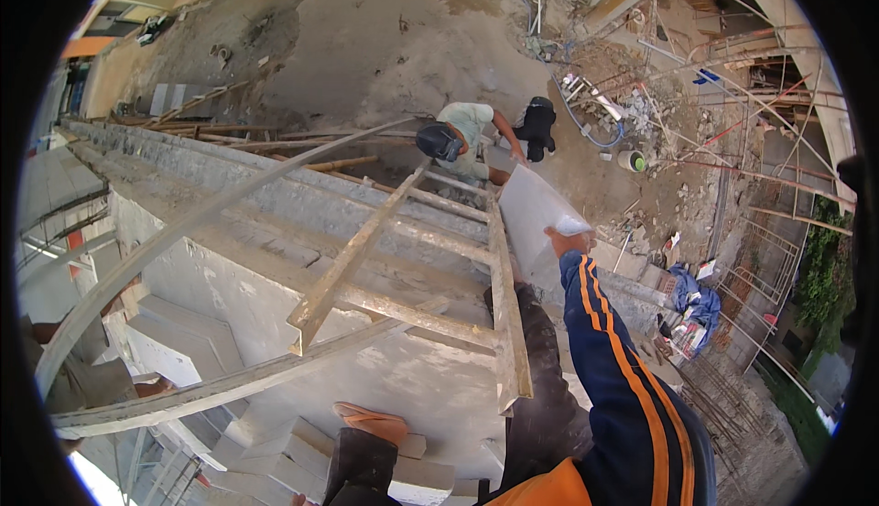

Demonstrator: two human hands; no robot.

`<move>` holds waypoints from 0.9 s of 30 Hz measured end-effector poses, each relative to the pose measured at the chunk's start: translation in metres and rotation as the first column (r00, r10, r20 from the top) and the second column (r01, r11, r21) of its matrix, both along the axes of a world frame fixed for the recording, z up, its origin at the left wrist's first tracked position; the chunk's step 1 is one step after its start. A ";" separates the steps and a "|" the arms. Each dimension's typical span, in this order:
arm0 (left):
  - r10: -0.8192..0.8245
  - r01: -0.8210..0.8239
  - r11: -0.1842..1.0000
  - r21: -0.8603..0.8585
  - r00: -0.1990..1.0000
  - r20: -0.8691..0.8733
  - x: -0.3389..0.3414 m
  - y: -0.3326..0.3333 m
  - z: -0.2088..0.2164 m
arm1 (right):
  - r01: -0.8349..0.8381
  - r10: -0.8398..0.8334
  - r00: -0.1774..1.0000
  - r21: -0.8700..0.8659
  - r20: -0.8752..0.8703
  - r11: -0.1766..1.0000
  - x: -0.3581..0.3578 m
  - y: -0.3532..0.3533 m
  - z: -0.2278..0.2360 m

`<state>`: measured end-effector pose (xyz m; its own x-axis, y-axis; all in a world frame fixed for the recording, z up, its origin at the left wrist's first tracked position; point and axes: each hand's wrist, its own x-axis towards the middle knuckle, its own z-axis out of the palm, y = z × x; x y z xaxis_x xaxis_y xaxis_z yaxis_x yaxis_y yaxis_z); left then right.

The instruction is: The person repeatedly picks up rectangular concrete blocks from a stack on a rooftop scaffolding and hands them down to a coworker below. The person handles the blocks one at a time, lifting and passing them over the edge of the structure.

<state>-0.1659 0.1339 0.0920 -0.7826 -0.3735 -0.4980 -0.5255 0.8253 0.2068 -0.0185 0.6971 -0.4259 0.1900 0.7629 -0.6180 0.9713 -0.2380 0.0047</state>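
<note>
My right hand (569,239), at the end of a navy sleeve with orange stripes, is closed on the upper end of a light grey block (536,208). The block hangs tilted beside the right rail of a ladder (449,240). Below me, a person (462,135) in a pale shirt and dark cap has their hands at the block's lower part. Of my left hand, only a bit of skin (300,500) may show at the lower edge, its fingers not readable. My foot (371,422) stands on the grey ledge, left of the ladder's top.
Stacked pale blocks (183,341) lie to the left, where another person's limb (156,385) shows. A long pole (220,208) and a beam (256,373) cross the left side. Scaffolding (769,172), rubble and a green-rimmed bucket (632,161) are at right, far below.
</note>
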 end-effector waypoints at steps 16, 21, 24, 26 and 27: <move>0.168 -0.090 0.206 0.974 0.984 0.055 0.060 0.167 -0.099 | -0.975 0.985 0.175 0.136 -0.006 0.174 -0.070 0.013 0.473; 0.238 -0.570 -0.195 0.798 0.762 0.602 0.080 0.256 -0.161 | -0.969 0.980 -0.197 0.147 0.023 -0.198 -0.109 -0.039 0.696; 0.180 -0.587 -0.174 0.791 0.770 0.612 0.076 0.301 -0.208 | -0.887 0.916 -0.388 0.230 0.103 -0.401 -0.108 -0.082 0.820; 0.170 -0.606 -0.289 0.741 0.729 0.663 0.067 0.334 -0.227 | -0.878 0.927 -0.373 0.304 0.046 -0.368 -0.100 -0.111 0.896; 0.157 -0.608 -0.392 0.690 0.695 0.702 0.063 0.347 -0.230 | -0.882 0.945 -0.327 0.367 -0.029 -0.294 -0.094 -0.126 0.925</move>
